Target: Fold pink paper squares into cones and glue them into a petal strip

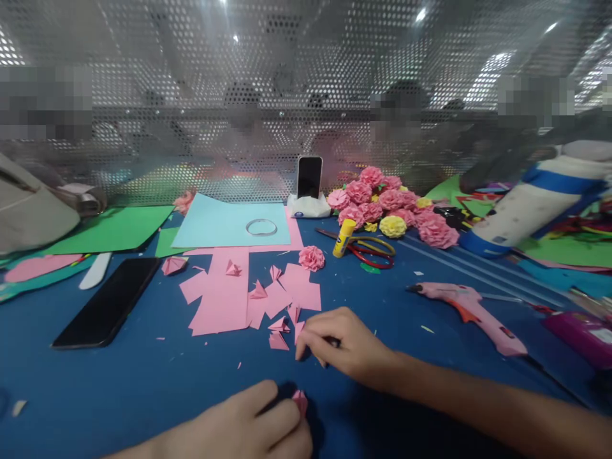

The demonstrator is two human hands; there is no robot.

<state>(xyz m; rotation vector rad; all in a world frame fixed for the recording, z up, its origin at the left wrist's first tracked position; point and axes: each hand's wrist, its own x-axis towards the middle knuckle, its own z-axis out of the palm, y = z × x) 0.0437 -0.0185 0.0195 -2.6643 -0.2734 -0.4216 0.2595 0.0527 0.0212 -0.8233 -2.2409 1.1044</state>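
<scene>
At the bottom of the head view my left hand (258, 424) is closed, with a small folded pink paper piece (300, 403) showing at its fingertips. My right hand (347, 347) rests lower right of centre with bent fingers. Its fingertips are beside a pink folded paper (299, 331); whether they grip anything is hidden. Several other folded pink pieces (278, 325) lie just left of it. Behind them are cut pink paper squares (306, 294) and a long pink sheet (220, 299). A ruffled pink paper flower (312, 257) sits beyond my right hand.
A pink glue gun (478, 312) lies right, a yellow glue stick (344, 238) and scissors (373, 252) farther back. Finished paper flowers (377, 204) are heaped behind. A black phone (108, 303) lies left; a tilted white-blue bottle (530, 197) stands right. A perforated metal screen (268, 140) closes the back.
</scene>
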